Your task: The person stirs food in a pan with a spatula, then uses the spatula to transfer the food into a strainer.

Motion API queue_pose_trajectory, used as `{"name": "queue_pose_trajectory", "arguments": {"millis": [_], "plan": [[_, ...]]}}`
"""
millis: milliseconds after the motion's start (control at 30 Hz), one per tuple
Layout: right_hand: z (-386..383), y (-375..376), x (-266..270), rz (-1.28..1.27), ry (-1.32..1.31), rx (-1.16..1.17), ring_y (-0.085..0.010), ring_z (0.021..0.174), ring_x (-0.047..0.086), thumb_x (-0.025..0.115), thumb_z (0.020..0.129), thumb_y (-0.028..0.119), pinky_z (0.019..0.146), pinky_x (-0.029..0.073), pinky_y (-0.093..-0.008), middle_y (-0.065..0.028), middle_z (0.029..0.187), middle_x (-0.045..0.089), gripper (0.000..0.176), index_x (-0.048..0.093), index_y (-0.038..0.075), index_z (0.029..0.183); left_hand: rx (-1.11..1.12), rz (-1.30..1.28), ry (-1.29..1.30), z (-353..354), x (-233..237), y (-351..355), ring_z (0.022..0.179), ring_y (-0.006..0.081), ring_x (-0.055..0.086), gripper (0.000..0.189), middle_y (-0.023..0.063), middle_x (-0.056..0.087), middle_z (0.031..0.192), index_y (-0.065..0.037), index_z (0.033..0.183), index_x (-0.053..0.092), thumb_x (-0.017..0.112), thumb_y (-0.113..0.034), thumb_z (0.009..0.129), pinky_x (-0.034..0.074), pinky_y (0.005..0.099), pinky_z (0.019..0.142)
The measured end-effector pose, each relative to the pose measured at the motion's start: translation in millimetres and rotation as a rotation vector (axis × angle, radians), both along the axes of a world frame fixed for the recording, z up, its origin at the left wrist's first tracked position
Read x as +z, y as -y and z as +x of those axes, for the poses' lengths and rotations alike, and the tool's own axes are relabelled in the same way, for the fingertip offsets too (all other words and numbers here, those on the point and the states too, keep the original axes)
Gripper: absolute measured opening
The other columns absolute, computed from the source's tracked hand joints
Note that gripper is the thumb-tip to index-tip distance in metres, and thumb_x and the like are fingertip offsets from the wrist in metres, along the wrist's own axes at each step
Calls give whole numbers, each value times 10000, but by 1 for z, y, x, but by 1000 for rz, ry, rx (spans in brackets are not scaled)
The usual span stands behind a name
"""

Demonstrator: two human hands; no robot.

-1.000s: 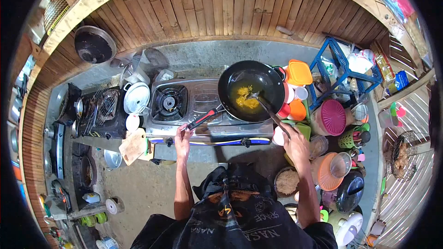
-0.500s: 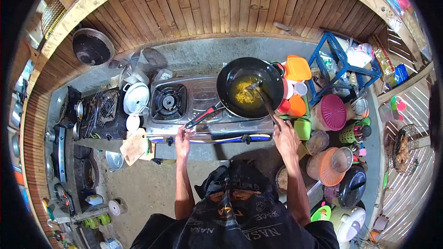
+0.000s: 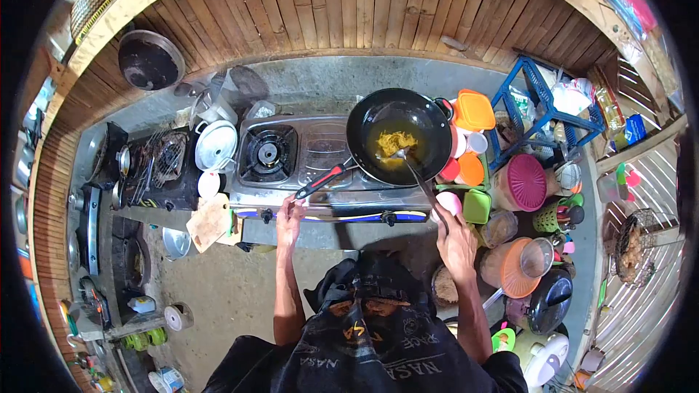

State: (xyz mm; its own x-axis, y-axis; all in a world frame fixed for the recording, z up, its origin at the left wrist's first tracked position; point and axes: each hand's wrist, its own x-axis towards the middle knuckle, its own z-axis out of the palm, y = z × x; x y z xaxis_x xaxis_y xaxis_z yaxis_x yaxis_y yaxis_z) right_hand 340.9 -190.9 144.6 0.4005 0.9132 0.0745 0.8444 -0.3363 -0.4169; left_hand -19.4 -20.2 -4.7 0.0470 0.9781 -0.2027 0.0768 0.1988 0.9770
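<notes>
A black wok [image 3: 364, 120] sits on the right burner of the stove, with yellow shredded food [image 3: 397, 142] in oil at its bottom. My left hand [image 3: 289, 222] is closed at the end of the wok's black and red handle [image 3: 320, 182]. In my right hand [image 3: 457, 247] is a long dark-handled spatula [image 3: 420, 180], gripped near its upper end. Its metal blade rests in the oil at the lower edge of the shreds.
The left burner [image 3: 268, 153] has nothing on it. A white pot [image 3: 216, 147] and a cutting board [image 3: 209, 223] lie left of the stove. Coloured plastic containers [image 3: 475, 110] and a blue rack [image 3: 542, 113] crowd the right side. A bamboo wall [image 3: 349, 11] rises behind.
My right hand has drawn back toward me and slightly right, pulling the spatula blade from the upper side of the shreds to their near side. The left hand keeps its place on the handle.
</notes>
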Motion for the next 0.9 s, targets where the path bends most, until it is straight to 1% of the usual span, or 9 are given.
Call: {"name": "queue_pose_trajectory", "arguments": {"millis": [133,267,367,433,500,600,633,767,900], "plan": [[-8,15,9,-47,-38,-6,-415,883,666,550,953,170,729,550,-526,-204,1071,634,384,590,229,1330,8,28,19,2,-4,0,917,149,650,385,96,680,1141,-27,1318,543,592,-239,1001,528,313,812],[-15,-5,-7,-62,-38,-61,-422,898,669,558,956,175,747,549,-529,-222,1106,632,387,583,224,1338,11,23,11,8,-2,0,916,151,649,383,99,681,1139,-23,1317,541,588,-242,1006,535,315,825],[-10,-30,-27,28,-28,-88,-424,899,669,576,950,168,747,549,-519,-247,1075,642,390,586,222,1336,5,8,8,7,-2,-1,930,169,654,408,108,676,1152,-26,1350,508,576,-249,1015,546,333,851],[-11,-44,-20,43,-66,-104,-422,901,673,595,938,157,753,551,-515,-257,1045,657,399,588,214,1333,-6,16,19,2,-4,1,938,171,654,421,113,669,1172,-27,1362,498,576,-251,1016,547,336,850],[-12,-53,-22,81,-45,-115,-410,904,675,603,931,155,752,553,-511,-248,1056,663,400,593,196,1329,-29,-1,5,-3,-2,0,961,177,654,446,125,647,1228,-25,1394,473,566,-248,1019,552,344,855],[-11,-65,-30,148,-54,-92,-405,905,675,611,924,149,746,554,-505,-231,1055,664,390,610,184,1312,-54,36,-29,-10,4,1,970,179,653,461,131,644,1237,-25,1414,456,557,-244,1021,552,344,861],[-11,-65,-33,194,-60,-51,-404,903,674,616,921,146,743,554,-502,-220,1051,663,383,618,179,1303,-59,40,-40,-11,3,1,978,177,650,458,128,646,1236,-23,1418,453,547,-226,1019,553,342,864],[-13,-56,-36,173,-63,-22,-397,900,664,624,916,141,738,548,-499,-196,1028,641,390,622,204,1301,-65,19,-32,-12,6,-1,974,173,651,458,121,649,1237,-25,1419,454,548,-211,1011,551,335,851],[-10,-28,-24,76,-81,-39,-401,904,663,610,928,157,740,547,-502,-220,1042,643,392,606,234,1312,-52,11,-31,-7,6,1,953,165,656,471,115,653,1230,-28,1421,455,555,-175,984,543,318,834]]}}
